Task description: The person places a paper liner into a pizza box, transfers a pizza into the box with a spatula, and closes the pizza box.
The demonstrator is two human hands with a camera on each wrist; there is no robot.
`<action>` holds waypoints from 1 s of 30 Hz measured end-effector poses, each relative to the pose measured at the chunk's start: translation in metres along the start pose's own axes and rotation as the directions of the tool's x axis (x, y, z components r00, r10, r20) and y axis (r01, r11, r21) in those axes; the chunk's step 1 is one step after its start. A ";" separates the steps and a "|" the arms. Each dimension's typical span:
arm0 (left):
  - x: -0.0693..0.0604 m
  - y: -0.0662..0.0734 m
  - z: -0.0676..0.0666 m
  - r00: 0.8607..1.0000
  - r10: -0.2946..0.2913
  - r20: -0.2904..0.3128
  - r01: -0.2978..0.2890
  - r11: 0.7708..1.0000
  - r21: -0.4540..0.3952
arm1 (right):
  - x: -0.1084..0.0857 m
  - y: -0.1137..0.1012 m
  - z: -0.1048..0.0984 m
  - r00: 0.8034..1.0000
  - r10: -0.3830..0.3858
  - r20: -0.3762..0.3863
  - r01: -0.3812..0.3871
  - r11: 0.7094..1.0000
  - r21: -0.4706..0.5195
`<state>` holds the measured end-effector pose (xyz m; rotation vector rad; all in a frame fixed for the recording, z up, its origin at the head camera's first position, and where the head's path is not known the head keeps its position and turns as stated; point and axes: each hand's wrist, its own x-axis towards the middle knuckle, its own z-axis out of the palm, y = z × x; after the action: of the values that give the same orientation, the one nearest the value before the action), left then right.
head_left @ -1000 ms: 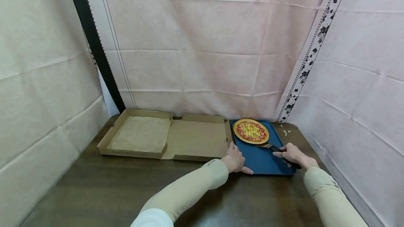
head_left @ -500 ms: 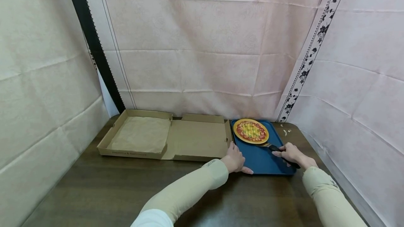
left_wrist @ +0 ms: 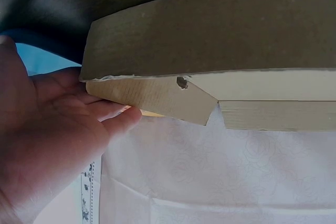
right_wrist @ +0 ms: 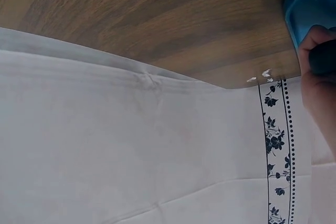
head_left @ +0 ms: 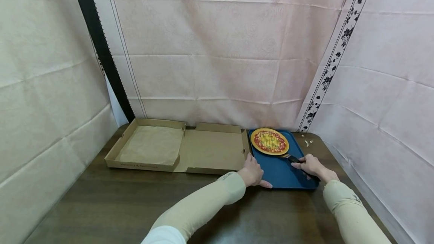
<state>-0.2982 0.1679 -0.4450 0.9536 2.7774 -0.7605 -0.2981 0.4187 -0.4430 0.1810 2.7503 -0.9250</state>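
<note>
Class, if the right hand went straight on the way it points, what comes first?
Likely the pizza: the spatula in the right hand points at its near edge, though contact is unclear.

My left hand (head_left: 251, 172) and right hand (head_left: 313, 166) make two; pizza (head_left: 269, 141), spatula (head_left: 292, 159), tray (head_left: 276, 172) and box (head_left: 213, 148), one each.
Reading my head view as a clock face, I count one hand at five and one at four, with two pale sleeves (head_left: 201, 202), at six and four. One pizza, one spatula and one tray sit toward four; one box, toward eight, carries one paper sheet (head_left: 150, 144). I have one table (head_left: 135, 202), three cloth walls (head_left: 217, 40) at nine, twelve and three, one black strip (head_left: 101, 48) at ten and one floral strip (head_left: 333, 57) at two. Light marks (right_wrist: 266, 73) past three are too small to count surely.
</note>
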 end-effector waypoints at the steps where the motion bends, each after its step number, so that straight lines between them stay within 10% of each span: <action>1: 0.000 0.000 0.000 1.000 0.000 0.000 0.000 1.000 -0.001 | 0.001 0.000 0.000 1.000 -0.007 -0.002 0.007 1.000 -0.004; 30: -0.001 -0.001 0.000 1.000 0.008 -0.020 -0.008 1.000 0.005 | 0.005 0.014 0.012 0.991 -0.081 -0.109 0.078 0.996 -0.033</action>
<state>-0.2980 0.1665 -0.4444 0.9781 2.7880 -0.7615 -0.2980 0.4224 -0.4613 0.1216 2.8896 -0.9214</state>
